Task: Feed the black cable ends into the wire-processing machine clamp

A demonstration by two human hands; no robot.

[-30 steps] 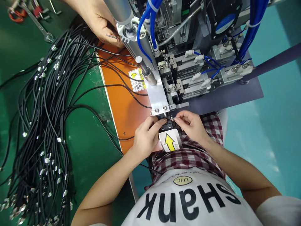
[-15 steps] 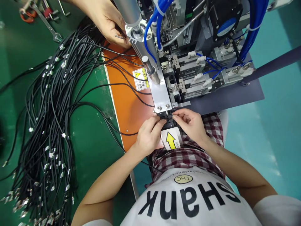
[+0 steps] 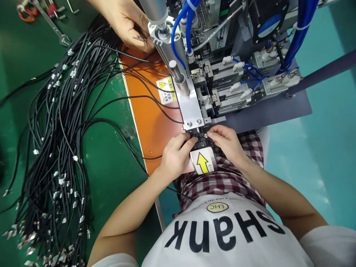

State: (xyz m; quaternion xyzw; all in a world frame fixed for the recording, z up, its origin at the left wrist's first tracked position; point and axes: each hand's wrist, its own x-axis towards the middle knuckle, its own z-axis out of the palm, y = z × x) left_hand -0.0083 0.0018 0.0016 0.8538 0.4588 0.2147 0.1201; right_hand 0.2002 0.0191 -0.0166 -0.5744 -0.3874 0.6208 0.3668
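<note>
At the left of the frame a heap of black cables lies on the green counter. Near the centre, the left hand arches palm down, its grip pinching one cable at the black holder under the machine's plate. Just to its right, the right hand bends at the wrist, its grip pinched on the cable's metal tip. The step looks like seating that tip in the holder, which calls for fine, steady alignment.
</note>
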